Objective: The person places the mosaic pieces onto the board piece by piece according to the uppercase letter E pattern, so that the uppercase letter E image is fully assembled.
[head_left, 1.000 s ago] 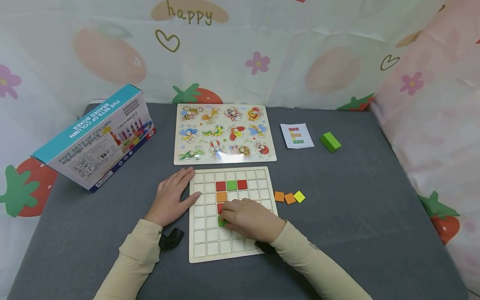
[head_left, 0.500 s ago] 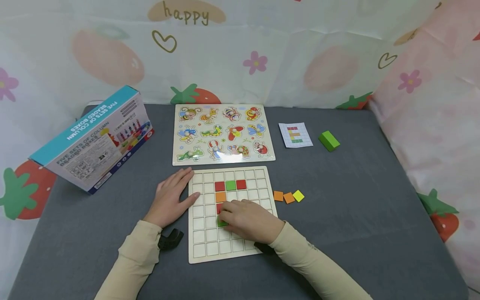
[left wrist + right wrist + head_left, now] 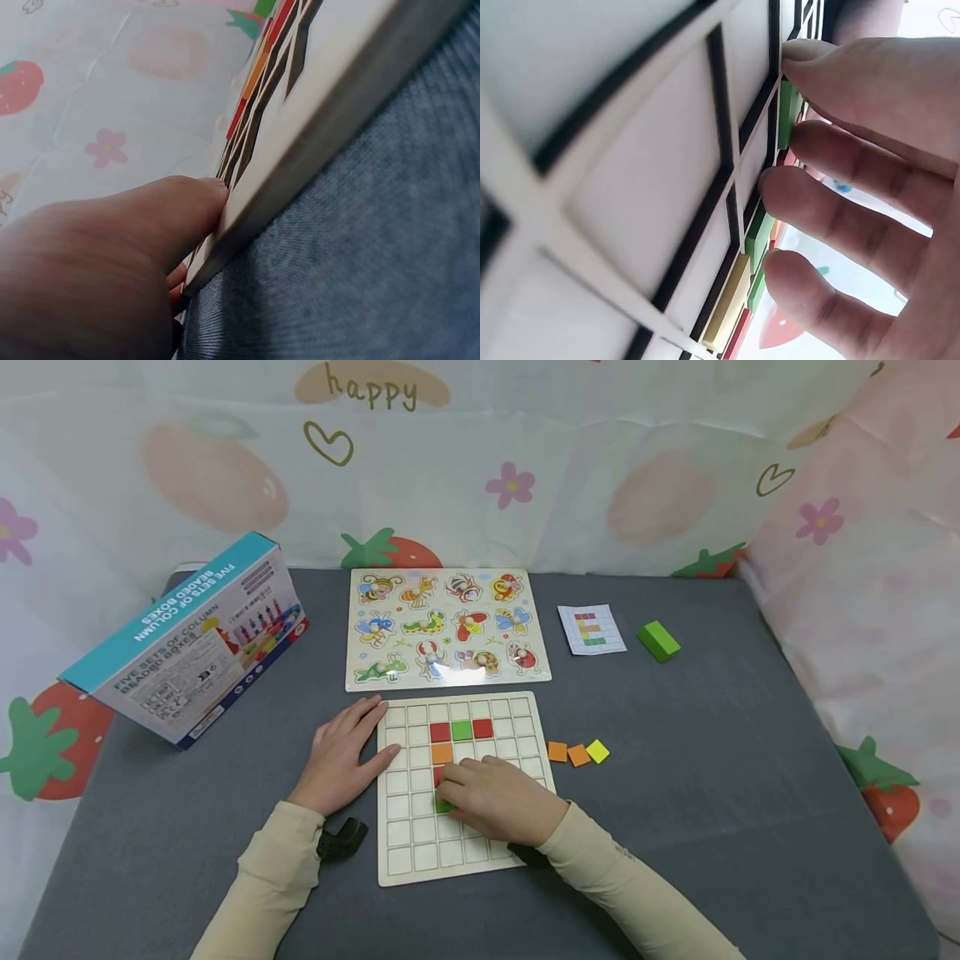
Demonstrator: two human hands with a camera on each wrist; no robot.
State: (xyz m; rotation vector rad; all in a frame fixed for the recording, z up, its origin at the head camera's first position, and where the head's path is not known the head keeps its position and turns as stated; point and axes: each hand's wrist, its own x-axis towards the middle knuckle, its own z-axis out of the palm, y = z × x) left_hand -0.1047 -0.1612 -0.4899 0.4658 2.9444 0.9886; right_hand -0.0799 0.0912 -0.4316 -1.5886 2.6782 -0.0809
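A pale wooden grid board [image 3: 401, 833] lies before the person. My left hand [image 3: 341, 762] rests along its left edge with fingers extended; in the left wrist view the thumb [image 3: 184, 214] touches the rim. Across the lower middle of the board, my right hand [image 3: 502, 800] has bent fingers and pinches a green square tile [image 3: 442, 802] seated in the grid. The right wrist view has the thumb and index finger on either side of that green tile [image 3: 785, 116]. Red, green and orange tiles fill cells above; a yellow tile [image 3: 726, 304] is hidden from the head view.
Two orange tiles [image 3: 557, 752] and a yellow tile [image 3: 597, 752] lie right of the board. Behind it is an insect puzzle board [image 3: 450, 639]. A pattern card [image 3: 591, 630] and a green block [image 3: 658, 642] sit farther right. A box [image 3: 202, 643] stands at left.
The head view has shifted very slightly. Both hands, the board and the tiles show no clear movement.
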